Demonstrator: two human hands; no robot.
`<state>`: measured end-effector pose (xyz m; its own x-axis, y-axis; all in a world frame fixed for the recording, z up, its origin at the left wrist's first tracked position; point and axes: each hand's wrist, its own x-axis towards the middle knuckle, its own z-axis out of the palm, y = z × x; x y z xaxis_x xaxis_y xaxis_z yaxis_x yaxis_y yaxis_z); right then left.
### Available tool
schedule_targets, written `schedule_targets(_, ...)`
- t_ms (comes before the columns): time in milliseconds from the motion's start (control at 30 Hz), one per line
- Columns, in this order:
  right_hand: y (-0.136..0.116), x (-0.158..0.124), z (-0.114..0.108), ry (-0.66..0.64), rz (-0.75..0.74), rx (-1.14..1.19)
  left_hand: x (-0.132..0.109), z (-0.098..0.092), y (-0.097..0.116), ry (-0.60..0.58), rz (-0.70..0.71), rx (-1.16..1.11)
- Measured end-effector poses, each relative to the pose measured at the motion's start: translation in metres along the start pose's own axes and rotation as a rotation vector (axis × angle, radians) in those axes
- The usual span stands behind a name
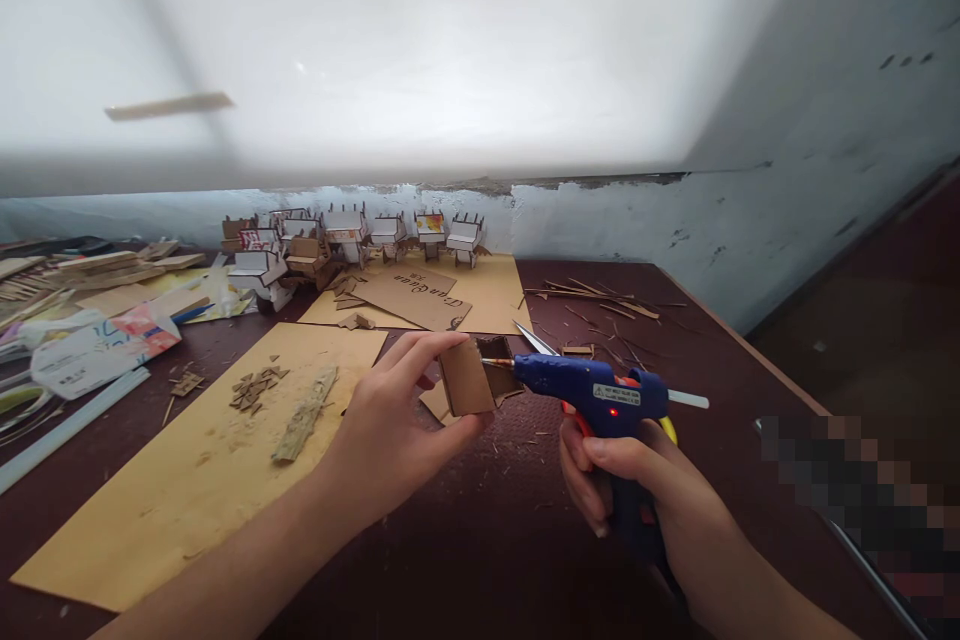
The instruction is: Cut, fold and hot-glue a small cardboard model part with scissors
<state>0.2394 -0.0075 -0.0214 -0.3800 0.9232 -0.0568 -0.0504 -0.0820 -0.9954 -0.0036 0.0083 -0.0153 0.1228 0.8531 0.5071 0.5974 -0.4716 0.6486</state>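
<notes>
My left hand (397, 430) grips a small brown cardboard box (466, 378) between thumb and fingers, holding it above the dark table. Wrapped around the handle of a blue hot glue gun (585, 388) is my right hand (637, 480). The gun's nozzle points left and meets the edge of the cardboard box; whether it touches cannot be told. A red light glows on the gun's side, and a white glue stick (688, 400) sticks out of its back. Behind the nozzle lie scissors (534, 340), their blades showing and their handles partly hidden by the gun.
Several small cardboard models (346, 232) stand along the wall. A yellow board (150, 520) with cardboard scraps (256, 388) lies at the left, near loose glue sticks (75, 428). Lettered cardboard (412, 295) rests on another yellow sheet. Thin strips (600, 296) lie at the back right.
</notes>
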Motion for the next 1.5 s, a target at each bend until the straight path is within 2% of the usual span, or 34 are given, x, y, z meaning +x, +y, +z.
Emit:
schedule_targets(867, -0.005, 0.0, 0.004, 0.004, 0.013, -0.001, 0.003, -0.002, 0.001, 0.038, 0.022, 0.033)
schedule_targets(1100, -0.012, 0.0, 0.006, 0.009, 0.05, -0.012, 0.004, -0.004, 0.0, 0.042, 0.003, 0.044)
schedule_targets(1500, -0.009, -0.001, 0.004, 0.005, 0.053, -0.042, 0.004, -0.004, -0.001, 0.057, -0.05, 0.057)
